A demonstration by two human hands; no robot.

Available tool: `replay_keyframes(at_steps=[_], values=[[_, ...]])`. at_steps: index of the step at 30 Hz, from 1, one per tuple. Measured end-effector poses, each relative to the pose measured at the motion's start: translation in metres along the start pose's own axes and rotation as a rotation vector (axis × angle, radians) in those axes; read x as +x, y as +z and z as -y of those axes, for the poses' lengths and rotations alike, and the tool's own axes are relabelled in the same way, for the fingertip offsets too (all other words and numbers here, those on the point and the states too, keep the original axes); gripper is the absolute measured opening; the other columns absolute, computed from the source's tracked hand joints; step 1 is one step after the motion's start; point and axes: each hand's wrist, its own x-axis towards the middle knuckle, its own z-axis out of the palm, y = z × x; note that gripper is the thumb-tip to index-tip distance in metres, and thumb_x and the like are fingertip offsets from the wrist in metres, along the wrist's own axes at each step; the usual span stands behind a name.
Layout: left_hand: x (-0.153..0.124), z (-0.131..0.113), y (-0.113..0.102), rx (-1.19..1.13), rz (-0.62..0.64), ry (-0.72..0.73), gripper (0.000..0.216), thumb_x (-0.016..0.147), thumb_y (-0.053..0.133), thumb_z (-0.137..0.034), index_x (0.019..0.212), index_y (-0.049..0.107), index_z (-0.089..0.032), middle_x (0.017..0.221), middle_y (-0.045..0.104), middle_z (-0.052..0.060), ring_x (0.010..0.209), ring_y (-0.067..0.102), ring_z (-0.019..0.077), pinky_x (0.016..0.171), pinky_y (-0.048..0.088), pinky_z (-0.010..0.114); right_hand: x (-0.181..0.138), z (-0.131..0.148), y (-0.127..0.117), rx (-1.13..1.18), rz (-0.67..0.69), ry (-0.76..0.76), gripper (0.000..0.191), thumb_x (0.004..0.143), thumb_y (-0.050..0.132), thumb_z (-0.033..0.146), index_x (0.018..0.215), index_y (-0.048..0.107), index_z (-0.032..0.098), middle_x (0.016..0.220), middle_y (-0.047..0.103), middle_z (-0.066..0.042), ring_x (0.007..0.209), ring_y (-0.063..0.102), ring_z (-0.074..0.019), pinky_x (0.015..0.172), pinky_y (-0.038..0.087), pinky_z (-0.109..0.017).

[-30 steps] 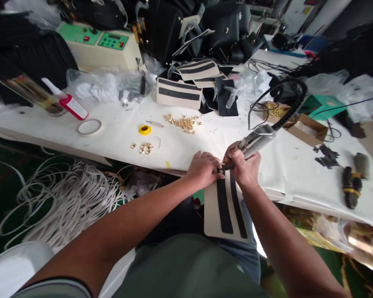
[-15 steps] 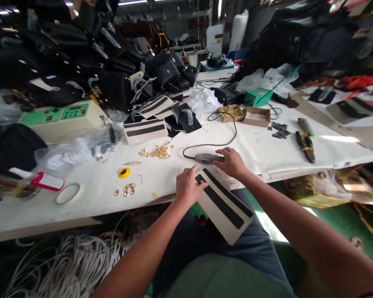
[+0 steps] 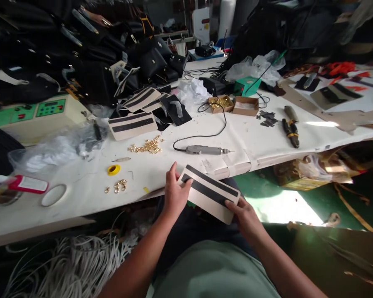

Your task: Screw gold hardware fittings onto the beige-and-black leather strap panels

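A beige panel with two dark strips [image 3: 202,201] is held tilted over my lap, just off the table's front edge. My left hand [image 3: 175,191] pinches its left end, the thumb lying on top near one strip. At the right end my right hand [image 3: 245,213] grips the lower corner, thumb on the dark strip. On the table beyond the panel lies a grey electric screwdriver [image 3: 205,150], its bit pointing right and its black cord running left and back. Neither hand touches it. The panel's underside is hidden.
Left of the screwdriver lie small gold-coloured metal fittings [image 3: 146,145], a yellow tape roll [image 3: 113,169] and a red-and-white bottle [image 3: 28,184]. More striped panels [image 3: 132,126] are stacked behind. Cardboard boxes [image 3: 246,106], dark metal plates [image 3: 268,118] and pliers [image 3: 290,133] stand to the right.
My right hand has let go of the screwdriver, which stays on the table, and has taken the panel's right end. The panel has turned more level. The view has shifted slightly.
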Motion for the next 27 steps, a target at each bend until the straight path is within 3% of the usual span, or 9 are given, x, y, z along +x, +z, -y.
replay_keyframes(at_steps=[3,7,10,13,15,17,19,22,27], values=[[-0.02,-0.001,-0.029,0.072,-0.079,0.034,0.071,0.09,0.077,-0.028,0.153,0.045,-0.021,0.12,0.06,0.012,0.11,0.063,0.0273,0.102,0.057,0.048,0.005,0.044,0.0,-0.33,0.037,-0.152,0.048,0.086,0.08,0.055,0.119,0.076,0.021,0.11,0.079,-0.007,0.105,0.071,-0.0311,0.088,0.055,-0.037],[-0.038,-0.024,-0.056,0.013,-0.026,0.13,0.072,0.087,0.08,-0.026,0.151,0.049,-0.024,0.143,0.06,0.015,0.135,0.057,0.0323,0.116,0.049,0.052,0.012,0.107,0.021,-0.827,0.405,-0.351,0.027,0.097,0.068,0.046,0.104,0.079,0.022,0.099,0.076,-0.005,0.093,0.068,-0.0251,0.079,0.05,-0.032],[-0.037,-0.045,-0.06,-0.247,0.162,0.068,0.074,0.079,0.088,-0.028,0.146,0.058,-0.025,0.136,0.069,0.01,0.126,0.066,0.0289,0.112,0.052,0.044,0.018,0.132,0.06,-0.931,0.73,-0.412,0.02,0.102,0.063,0.036,0.105,0.079,0.024,0.104,0.074,-0.005,0.095,0.068,-0.0218,0.081,0.05,-0.029],[-0.03,-0.048,-0.06,-0.525,0.345,-0.174,0.04,0.081,0.085,-0.029,0.119,0.075,-0.021,0.11,0.079,0.005,0.1,0.074,0.0231,0.094,0.058,0.034,0.029,0.143,0.097,-0.937,0.887,-0.397,0.019,0.102,0.065,0.036,0.106,0.078,0.023,0.101,0.074,-0.004,0.091,0.067,-0.0196,0.079,0.05,-0.028],[-0.027,-0.041,-0.061,-0.631,0.384,-0.336,0.021,0.083,0.081,-0.03,0.1,0.078,-0.017,0.093,0.08,0.003,0.085,0.072,0.0201,0.081,0.057,0.029,0.044,0.147,0.116,-0.906,0.949,-0.295,0.026,0.1,0.067,0.043,0.106,0.078,0.021,0.095,0.073,-0.004,0.085,0.066,-0.0189,0.074,0.049,-0.028],[-0.028,-0.03,-0.063,-0.657,0.357,-0.432,0.019,0.082,0.081,-0.031,0.091,0.077,-0.015,0.087,0.079,0.003,0.08,0.07,0.0189,0.077,0.054,0.028,0.064,0.149,0.134,-0.882,0.949,-0.227,0.036,0.098,0.069,0.053,0.106,0.078,0.019,0.091,0.074,-0.005,0.08,0.065,-0.0187,0.069,0.048,-0.028],[-0.031,-0.02,-0.064,-0.639,0.332,-0.475,0.018,0.082,0.079,-0.03,0.089,0.077,-0.014,0.087,0.078,0.003,0.08,0.068,0.0182,0.075,0.053,0.027,0.089,0.147,0.157,-0.95,0.851,-0.307,0.039,0.098,0.068,0.056,0.106,0.078,0.019,0.089,0.074,-0.004,0.079,0.065,-0.0183,0.068,0.047,-0.028],[-0.037,-0.012,-0.065,-0.6,0.324,-0.514,0.017,0.084,0.075,-0.029,0.093,0.077,-0.014,0.085,0.076,0.002,0.078,0.064,0.0171,0.072,0.05,0.027,0.132,0.133,0.203,-1.175,0.589,-0.523,0.026,0.101,0.062,0.041,0.104,0.078,0.022,0.082,0.074,-0.001,0.074,0.067,-0.0161,0.07,0.046,-0.026],[-0.042,-0.011,-0.074,-0.636,0.323,-0.523,0.025,0.087,0.07,-0.025,0.109,0.079,-0.017,0.09,0.077,0.002,0.081,0.066,0.0175,0.076,0.051,0.027,0.199,0.095,0.271,-1.333,0.437,-0.547,0.025,0.102,0.053,0.024,0.1,0.078,0.018,0.091,0.078,-0.007,0.081,0.07,-0.019,0.075,0.045,-0.027]])
